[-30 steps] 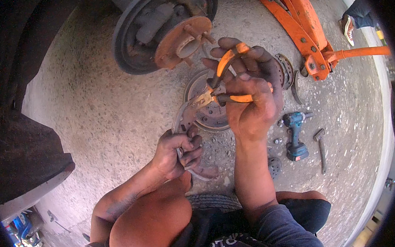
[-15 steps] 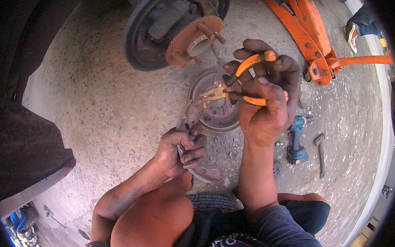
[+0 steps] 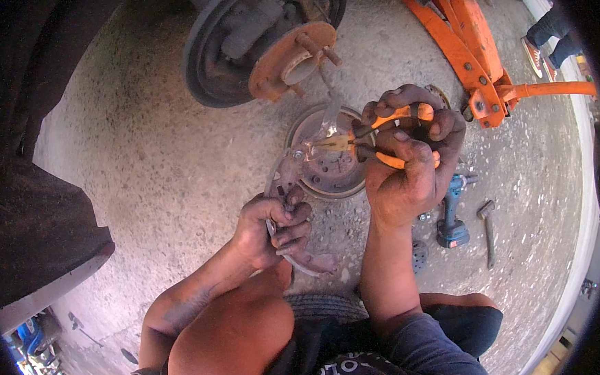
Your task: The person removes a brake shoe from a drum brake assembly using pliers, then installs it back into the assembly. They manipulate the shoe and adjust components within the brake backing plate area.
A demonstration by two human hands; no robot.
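Note:
My left hand (image 3: 275,230) is closed round a curved, dirty metal brake shoe (image 3: 316,263), whose upper part rises past my fingers. In my right hand (image 3: 415,160) is a pair of pliers (image 3: 387,121) with orange and black handles. The jaws point left and meet the upper part of the brake shoe; whether they clamp a small part there I cannot tell. Beneath the jaws a round brake drum (image 3: 334,178) lies on the ground. Above, the rusty wheel hub (image 3: 289,61) with its studs sits in front of the dark backing plate (image 3: 200,73).
An orange floor jack (image 3: 474,53) stands at the upper right. On the ground to my right lie a teal cordless impact driver (image 3: 451,216) and a hammer-like tool (image 3: 488,234). A tyre (image 3: 328,306) is under me. Another person's shoes (image 3: 534,56) show at the far right.
My right hand has moved slightly down and right with the pliers, and its fingers have closed further on the handles. My left hand with the brake shoe has barely moved.

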